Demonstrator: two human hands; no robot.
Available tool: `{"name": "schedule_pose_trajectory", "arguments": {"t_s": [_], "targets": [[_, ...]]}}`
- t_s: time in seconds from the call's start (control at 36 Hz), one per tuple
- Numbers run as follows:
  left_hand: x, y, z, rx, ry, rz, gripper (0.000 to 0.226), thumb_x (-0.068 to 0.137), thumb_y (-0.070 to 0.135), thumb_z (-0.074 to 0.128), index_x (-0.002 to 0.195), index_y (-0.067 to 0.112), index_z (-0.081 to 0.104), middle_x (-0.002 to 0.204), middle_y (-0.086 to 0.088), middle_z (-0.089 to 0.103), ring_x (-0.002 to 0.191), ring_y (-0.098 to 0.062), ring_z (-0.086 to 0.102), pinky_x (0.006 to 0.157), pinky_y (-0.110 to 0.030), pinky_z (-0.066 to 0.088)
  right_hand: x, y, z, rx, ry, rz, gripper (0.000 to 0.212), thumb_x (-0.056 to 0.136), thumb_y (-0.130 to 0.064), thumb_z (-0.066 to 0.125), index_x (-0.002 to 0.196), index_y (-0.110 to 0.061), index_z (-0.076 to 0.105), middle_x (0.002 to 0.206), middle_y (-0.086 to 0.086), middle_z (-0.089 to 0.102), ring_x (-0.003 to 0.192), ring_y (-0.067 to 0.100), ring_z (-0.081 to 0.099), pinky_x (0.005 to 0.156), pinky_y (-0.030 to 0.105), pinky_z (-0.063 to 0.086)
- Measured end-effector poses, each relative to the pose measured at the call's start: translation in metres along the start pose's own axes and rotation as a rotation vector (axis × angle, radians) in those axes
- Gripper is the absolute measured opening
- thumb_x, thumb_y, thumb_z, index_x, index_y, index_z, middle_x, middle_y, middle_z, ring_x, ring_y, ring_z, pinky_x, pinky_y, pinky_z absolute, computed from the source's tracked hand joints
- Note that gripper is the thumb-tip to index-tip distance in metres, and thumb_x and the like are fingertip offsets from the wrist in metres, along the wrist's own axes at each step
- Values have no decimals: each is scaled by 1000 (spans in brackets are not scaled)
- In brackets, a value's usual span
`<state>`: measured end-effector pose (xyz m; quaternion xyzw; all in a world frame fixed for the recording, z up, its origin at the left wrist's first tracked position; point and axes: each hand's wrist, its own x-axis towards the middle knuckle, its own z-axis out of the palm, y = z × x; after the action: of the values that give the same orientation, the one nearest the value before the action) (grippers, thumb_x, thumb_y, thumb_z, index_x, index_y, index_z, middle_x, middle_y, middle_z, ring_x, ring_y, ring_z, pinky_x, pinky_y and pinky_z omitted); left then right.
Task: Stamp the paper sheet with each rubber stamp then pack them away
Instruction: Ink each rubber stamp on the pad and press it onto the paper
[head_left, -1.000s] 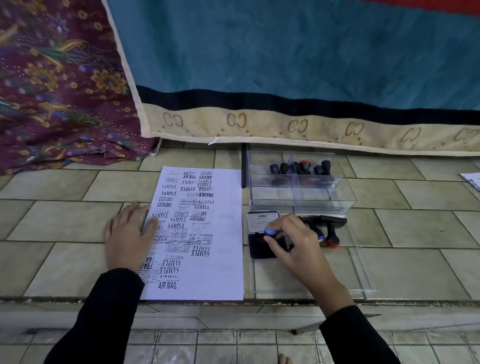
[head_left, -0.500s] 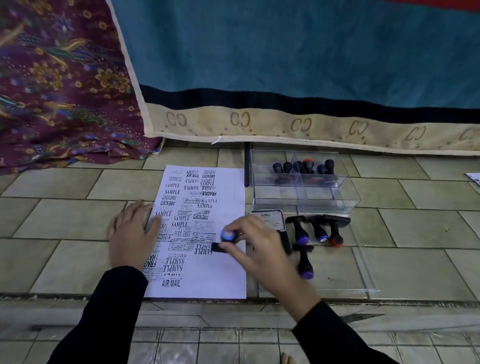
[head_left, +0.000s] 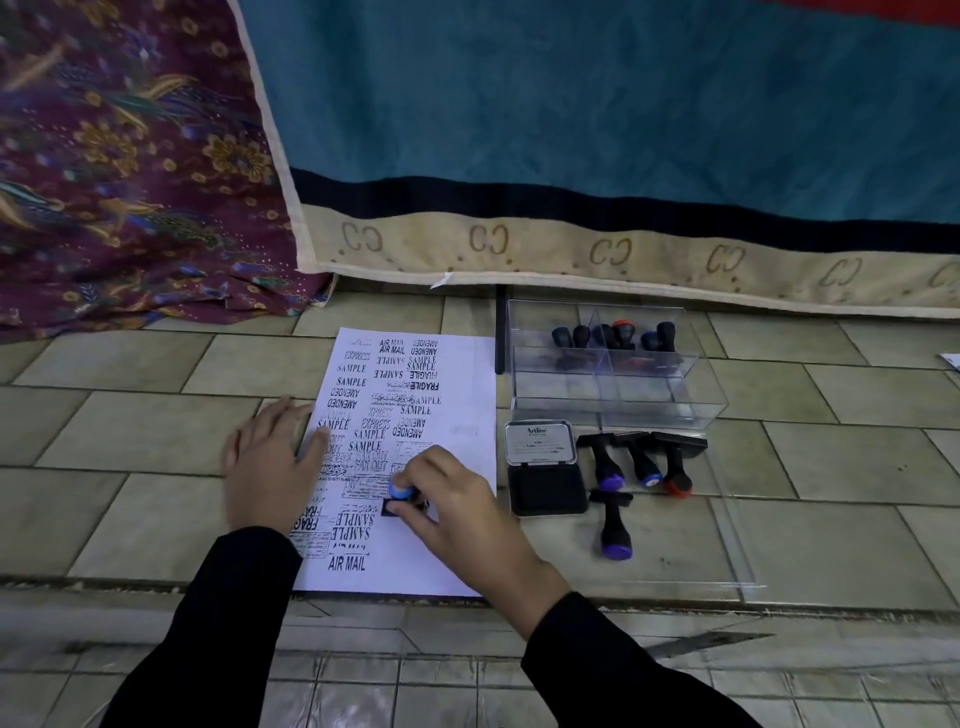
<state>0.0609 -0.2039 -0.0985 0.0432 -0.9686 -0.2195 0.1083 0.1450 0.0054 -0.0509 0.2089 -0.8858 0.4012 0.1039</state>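
Note:
A white paper sheet (head_left: 457, 405) full of black stamp marks lies on the tiled floor. My left hand (head_left: 272, 465) rests flat on its left edge. My right hand (head_left: 452, 504) grips a blue-topped rubber stamp (head_left: 399, 491) and holds it down on the sheet's lower middle. To the right sits an open black ink pad (head_left: 545, 467). Several loose stamps lie beside it, one with a purple end (head_left: 614, 525) nearest me. A clear plastic box (head_left: 613, 384) behind them holds several more stamps.
The clear box lid (head_left: 727, 545) lies flat on the floor under the loose stamps. A teal mattress edge (head_left: 623, 260) and a patterned maroon cloth (head_left: 130, 208) bound the far side. A floor step runs along the near edge (head_left: 623, 603).
My right hand carried the blue-topped stamp from the ink pad leftward onto the paper and set it down on the sheet. My left hand stayed on the paper's edge.

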Motion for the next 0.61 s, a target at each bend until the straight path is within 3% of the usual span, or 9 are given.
{"name": "schedule_pose_trajectory", "arguments": {"t_s": [0.08,0.19,0.33,0.5,0.61], "targets": [[1,-1,1,0,5,4,35,93,31,60,126,20,60,146,-2,46,138,-22,36,114,-40,16,0,-1,1,-14,3,-18,8,89,-14,62,94,-9,57,98,2,54,80,17,59,71,23,48],[1,-2,2,0,7,10,35,93,32,60,126,20,60,146,-2,47,137,-22,36,114,-41,16,0,1,6,-30,-20,-31,8,90,-13,62,95,-8,58,99,4,53,76,19,59,70,31,51],[1,-3,2,-1,4,7,35,93,33,59,126,21,60,147,-1,46,138,-22,36,114,-40,15,2,-1,10,-69,-21,-33,7,89,-12,61,94,-7,59,94,6,52,73,20,56,64,25,46],[0,0,1,-4,7,-2,35,93,32,59,126,20,61,147,-2,46,137,-22,37,114,-40,14,7,-1,9,-77,-27,-33,5,89,-9,60,91,-6,58,93,8,50,74,23,56,64,38,51],[-1,2,0,-1,3,-5,36,93,32,59,126,20,60,147,-2,46,138,-22,36,114,-39,13,-1,1,12,-66,-16,-67,6,88,-11,62,89,-9,55,90,5,49,71,21,55,63,37,51]]}}
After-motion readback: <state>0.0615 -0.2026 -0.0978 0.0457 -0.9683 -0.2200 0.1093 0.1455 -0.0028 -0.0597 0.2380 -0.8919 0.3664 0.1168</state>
